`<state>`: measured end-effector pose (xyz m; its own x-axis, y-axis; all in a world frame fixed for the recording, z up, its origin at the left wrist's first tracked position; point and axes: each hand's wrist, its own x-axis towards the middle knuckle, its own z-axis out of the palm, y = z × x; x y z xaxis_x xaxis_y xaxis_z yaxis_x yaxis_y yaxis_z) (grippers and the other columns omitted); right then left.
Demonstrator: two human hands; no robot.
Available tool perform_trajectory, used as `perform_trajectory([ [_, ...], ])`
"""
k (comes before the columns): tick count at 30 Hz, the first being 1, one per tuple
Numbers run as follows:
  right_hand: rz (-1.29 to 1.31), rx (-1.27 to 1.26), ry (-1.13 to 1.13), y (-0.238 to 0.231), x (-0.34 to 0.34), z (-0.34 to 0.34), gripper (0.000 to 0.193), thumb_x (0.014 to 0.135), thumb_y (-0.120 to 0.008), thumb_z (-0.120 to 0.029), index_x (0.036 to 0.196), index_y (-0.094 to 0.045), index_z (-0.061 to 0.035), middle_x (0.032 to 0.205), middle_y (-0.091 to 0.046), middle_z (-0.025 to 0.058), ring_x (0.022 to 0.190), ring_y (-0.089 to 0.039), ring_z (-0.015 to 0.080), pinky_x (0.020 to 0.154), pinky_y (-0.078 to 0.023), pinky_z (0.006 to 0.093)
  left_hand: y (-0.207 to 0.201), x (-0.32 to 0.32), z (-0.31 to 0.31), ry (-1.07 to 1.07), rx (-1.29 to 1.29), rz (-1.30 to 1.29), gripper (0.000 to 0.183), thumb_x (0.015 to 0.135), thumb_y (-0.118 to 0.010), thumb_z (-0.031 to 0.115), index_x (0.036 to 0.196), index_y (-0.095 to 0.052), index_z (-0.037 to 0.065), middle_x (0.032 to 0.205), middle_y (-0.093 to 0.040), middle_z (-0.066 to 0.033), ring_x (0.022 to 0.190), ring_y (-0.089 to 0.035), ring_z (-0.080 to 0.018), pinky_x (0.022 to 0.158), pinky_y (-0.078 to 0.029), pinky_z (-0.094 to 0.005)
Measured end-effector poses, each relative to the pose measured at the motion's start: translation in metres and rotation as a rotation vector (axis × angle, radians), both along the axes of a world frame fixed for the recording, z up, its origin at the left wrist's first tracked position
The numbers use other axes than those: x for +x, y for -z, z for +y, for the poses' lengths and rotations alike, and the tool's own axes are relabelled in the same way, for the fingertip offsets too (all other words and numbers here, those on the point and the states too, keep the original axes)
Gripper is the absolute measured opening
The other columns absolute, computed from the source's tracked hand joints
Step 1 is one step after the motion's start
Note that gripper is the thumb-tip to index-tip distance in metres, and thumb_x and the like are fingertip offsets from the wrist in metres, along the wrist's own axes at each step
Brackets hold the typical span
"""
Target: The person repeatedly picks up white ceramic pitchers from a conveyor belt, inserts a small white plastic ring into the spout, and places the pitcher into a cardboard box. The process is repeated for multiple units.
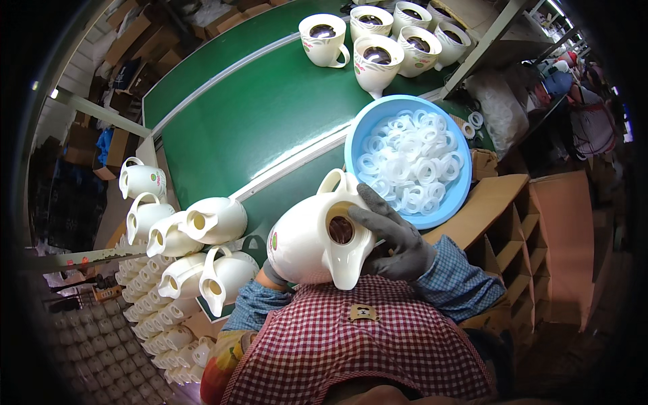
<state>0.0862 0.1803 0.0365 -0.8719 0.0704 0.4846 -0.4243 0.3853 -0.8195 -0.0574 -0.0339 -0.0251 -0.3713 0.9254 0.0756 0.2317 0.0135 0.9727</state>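
A white jug (302,236) with a loop handle and a pouring lip is tilted in front of my apron, its round mouth (341,230) facing me and dark inside. My left hand (273,275), in a grey glove, supports it from below; most of that hand is hidden behind the body. At the mouth, my grey-gloved right hand (398,243) has its fingers bent over the rim, one fingertip at the opening. Whether a small part sits under those fingertips cannot be seen. Just beyond, a light blue basin (352,145) holds many translucent white rings (425,169).
Several white jugs (229,277) lie on their sides at the left, with rows of more below them. Upright white jugs (378,64) with dark openings stand at the far right of the green belt (229,135). A divided cardboard box (560,243) is at my right.
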Motion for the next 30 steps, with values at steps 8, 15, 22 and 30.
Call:
perform_trajectory([
  [8, -0.053, 0.067, 0.023, -0.001, 0.0, -0.002, 0.089, 0.08, -0.088, -0.04, 0.153, -0.048, -0.0105, 0.161, -0.034, 0.0329, 0.151, -0.031, 0.0492, 0.122, -0.03, 0.0574, 0.041, 0.007, -0.042, -0.267, -0.045, -0.269, 0.086, 0.087, -0.083, 0.038, 0.156, -0.041, 0.007, 0.153, -0.052, -0.0145, 0.14, -0.051, -0.0288, 0.117, -0.042, -0.0482],
  [15, -0.107, 0.065, 0.12, 0.004, -0.004, 0.002, 0.086, 0.084, -0.083, -0.051, 0.153, -0.049, -0.0123, 0.161, -0.034, 0.0321, 0.152, -0.031, 0.0484, 0.123, -0.027, 0.0585, 0.017, 0.003, -0.062, -0.252, 0.296, -1.252, 0.072, 0.093, -0.075, 0.039, 0.152, -0.047, 0.008, 0.152, -0.054, -0.0123, 0.141, -0.05, -0.0307, 0.118, -0.039, -0.0535],
  [22, -0.018, 0.066, 0.204, 0.007, -0.009, 0.015, 0.095, 0.082, -0.085, -0.045, 0.156, -0.043, -0.0023, 0.164, -0.027, 0.0326, 0.153, -0.026, 0.05, 0.123, -0.025, 0.0581, 0.012, -0.036, -0.026, -0.388, 0.229, -1.23, 0.064, 0.094, -0.075, 0.027, 0.149, -0.051, 0.005, 0.145, -0.061, -0.0112, 0.135, -0.056, -0.0291, 0.115, -0.044, -0.0487],
  [30, -0.17, 0.132, 0.271, -0.011, -0.008, 0.024, 0.072, 0.091, -0.075, -0.022, 0.151, -0.045, 0.0041, 0.153, -0.043, 0.0325, 0.143, -0.045, 0.0465, 0.116, -0.041, 0.0516, -0.032, -0.157, 0.019, -0.446, 0.186, -0.773, 0.048, 0.092, -0.077, 0.018, 0.132, -0.06, -0.003, 0.127, -0.07, -0.0156, 0.116, -0.068, -0.0293, 0.103, -0.055, -0.0424],
])
